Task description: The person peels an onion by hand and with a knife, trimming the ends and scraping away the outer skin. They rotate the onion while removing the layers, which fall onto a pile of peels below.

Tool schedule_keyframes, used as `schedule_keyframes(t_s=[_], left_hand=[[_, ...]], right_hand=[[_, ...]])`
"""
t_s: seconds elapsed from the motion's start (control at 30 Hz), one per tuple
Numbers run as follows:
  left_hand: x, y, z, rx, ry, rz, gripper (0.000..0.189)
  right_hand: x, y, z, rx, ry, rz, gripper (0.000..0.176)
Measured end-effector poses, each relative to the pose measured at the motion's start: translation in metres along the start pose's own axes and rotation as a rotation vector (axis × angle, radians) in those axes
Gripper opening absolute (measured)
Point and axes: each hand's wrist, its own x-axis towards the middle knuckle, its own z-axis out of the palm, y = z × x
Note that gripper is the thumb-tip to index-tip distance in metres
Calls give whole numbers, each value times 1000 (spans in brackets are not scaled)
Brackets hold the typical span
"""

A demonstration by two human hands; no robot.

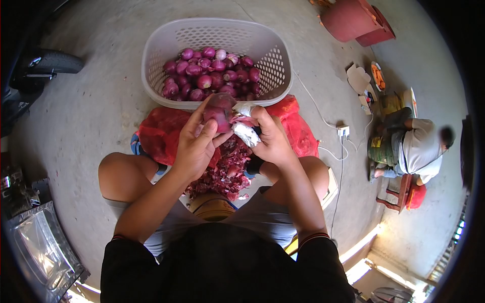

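Observation:
My left hand (198,144) is closed around a red onion (218,113), held up in front of the basket's near rim. At the onion's right side, my right hand (270,135) pinches a strip of reddish onion skin (244,120). Silvery wrapping (246,135) covers the tips of its thumb and forefinger. Whether that hand also holds a small blade is hidden. Below both hands, a heap of loose onion skins (230,174) lies between my legs. Beyond them, a grey perforated basket (217,28) contains many red onions (204,81).
Red mesh sacks (164,134) lie under the basket's near side. A power strip (343,131) with cables sits on the floor to the right. Farther right, another person (419,149) sits on a wooden bench (399,194). A black wheel (58,61) stands at left.

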Motion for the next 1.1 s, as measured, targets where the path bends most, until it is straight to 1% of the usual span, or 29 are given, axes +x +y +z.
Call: schedule_keyframes(t_s=[0.13,0.23,0.27,0.33,0.4,0.57,0.67,0.9,0.97,1.1], left_hand=[[1,-1,-1,-1,-28,24,58],[2,-1,-3,3,-68,50,58],[2,-1,-3,9,-85,62,58],[2,-1,-1,-65,-79,16,58],[2,1,0,-111,-91,-14,58],[5,7,0,-144,-145,-42,61],[6,7,-1,-192,-150,-43,62],[6,7,-2,-187,-130,-36,61],[6,6,-1,-206,-100,-39,61],[5,4,-6,-313,-169,-86,61]], right_hand=[[0,-4,0,-39,1,-8,44],[2,-7,8,117,69,-25,38],[3,-10,11,226,96,31,36],[4,-16,15,446,150,141,32],[1,-18,14,598,170,206,30],[1,-18,14,703,168,221,30],[1,-19,14,733,153,223,29],[1,-17,17,791,149,292,27],[0,-19,17,885,136,337,25],[2,-20,22,1001,152,334,22]])
